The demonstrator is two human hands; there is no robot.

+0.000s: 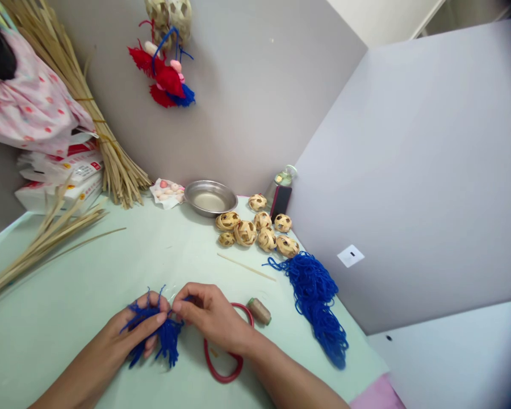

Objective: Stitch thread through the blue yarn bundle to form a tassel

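Note:
My left hand (140, 329) is closed round a small bundle of blue yarn (167, 339) low on the pale green table (68, 295). My right hand (206, 315) pinches the top of the same bundle with thumb and fingertips, right beside the left thumb. Loose blue ends stick out above and below the left fingers. Under my right wrist lies a pair of red-handled scissors (221, 369), partly hidden. A brown thread spool (259, 311) rests just right of that hand.
A long heap of blue yarn (319, 301) lies at the right. Several woven bamboo balls (255, 230) sit behind it, near a metal bowl (210, 197) and a thin stick (244, 266). Bamboo strips (42, 241) lie left. A tassel ornament (166, 74) hangs on the wall.

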